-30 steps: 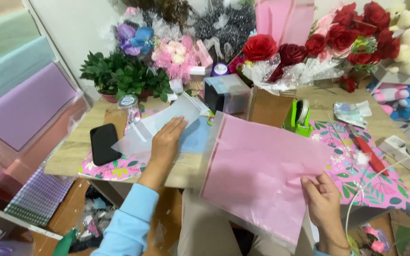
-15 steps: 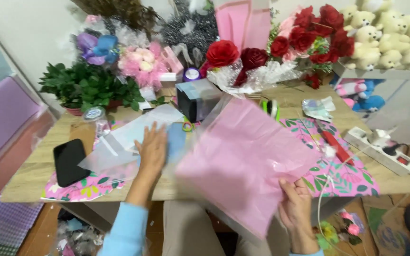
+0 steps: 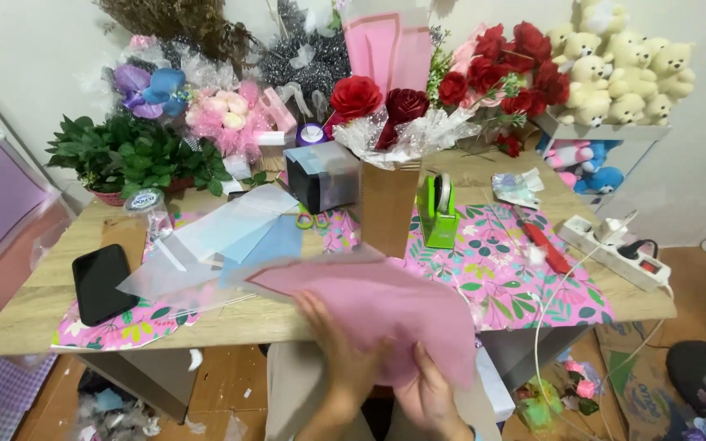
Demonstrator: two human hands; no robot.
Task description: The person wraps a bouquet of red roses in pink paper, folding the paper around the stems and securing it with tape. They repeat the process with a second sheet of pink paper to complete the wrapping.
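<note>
Both my hands hold a sheet of pink tissue paper [image 3: 369,306] in front of the table's near edge. My left hand [image 3: 338,359] grips its lower left part from beneath. My right hand [image 3: 428,398] pinches the lower right edge. The sheet is bunched and lifted, hiding part of both hands. Behind it on the table lie pale blue and translucent wrapping sheets [image 3: 222,241] and a brown cardboard box [image 3: 387,206] holding a red rose bouquet [image 3: 386,110].
A wooden table [image 3: 34,314] with a floral mat [image 3: 525,278] carries a black phone [image 3: 100,282], green tape dispenser [image 3: 439,214], red cutter [image 3: 545,245], power strip [image 3: 614,251], dark box [image 3: 320,175], green plant [image 3: 128,155]. Flower bouquets and cream teddy bears [image 3: 618,77] stand behind.
My left hand left the blue sheets on the table and came to the pink paper. The paper, spread flat before, is now gathered between both hands. The view shifted right.
</note>
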